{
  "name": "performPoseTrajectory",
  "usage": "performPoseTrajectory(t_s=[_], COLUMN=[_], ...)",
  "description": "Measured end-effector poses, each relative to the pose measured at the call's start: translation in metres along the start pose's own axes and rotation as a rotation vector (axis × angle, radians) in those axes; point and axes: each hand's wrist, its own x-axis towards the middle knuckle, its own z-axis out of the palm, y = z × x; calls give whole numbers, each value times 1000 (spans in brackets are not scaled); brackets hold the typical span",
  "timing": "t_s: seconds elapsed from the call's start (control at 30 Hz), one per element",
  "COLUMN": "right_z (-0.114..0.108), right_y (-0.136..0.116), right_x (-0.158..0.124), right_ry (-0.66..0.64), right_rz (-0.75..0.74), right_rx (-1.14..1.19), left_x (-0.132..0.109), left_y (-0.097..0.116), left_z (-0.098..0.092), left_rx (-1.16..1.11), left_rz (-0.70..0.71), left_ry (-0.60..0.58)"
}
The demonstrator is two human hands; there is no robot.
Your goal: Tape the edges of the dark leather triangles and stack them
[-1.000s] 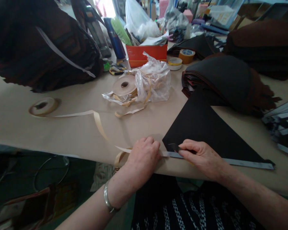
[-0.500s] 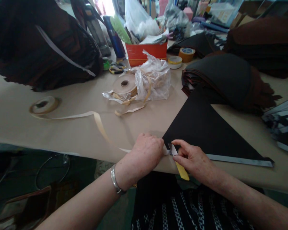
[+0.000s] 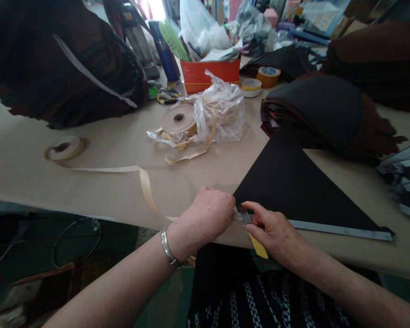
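Knife [image 3: 251,228] in right hand [image 3: 276,232]; tape roll [image 3: 64,148] label prob. unreadable.

a craft workshop: a paper-covered worktable [image 3: 37,182] crowded with tape rolls [image 3: 178,119], stacked dark fabric pieces [image 3: 321,109] and a tool-stuffed orange box [image 3: 212,75].

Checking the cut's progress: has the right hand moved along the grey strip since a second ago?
Yes. The right hand slid left along the grey strip, toward the black sheet's corner.
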Motion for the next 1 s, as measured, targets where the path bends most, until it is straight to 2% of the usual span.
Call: performPoseTrajectory(t_s=[0.33,0.43,0.57,0.63,0.7,0.8,0.93,1.0], right_z=[-1,0,2,-1,-11,-41,-93,-112], right_y=[-9,-9,-10,-10,-7,9,58,87], right_x=[3,3,4,3,-2,-17,-40,-47], right_ry=[-27,-23,-81,-83,-66,-30,120,196], right_rz=[11,-9,-32,-43,-52,-2,138,162], right_rx=[-190,-238,-215,-166,-75,90,242,238], left_x=[2,-1,-11,-17,-22,-30,-38,-37], left_y=[-1,5,19,21,16,5,0,2], left_z=[2,-3,-17,-21,-20,-13,-3,1], left_rx=[-6,-46,-241,-388,-483,-549,-719,-796], left_rz=[12,44,177,114,-48,-228,-284,-294], left_ry=[-8,-35,-104,-87,-62,-75,-11,31])
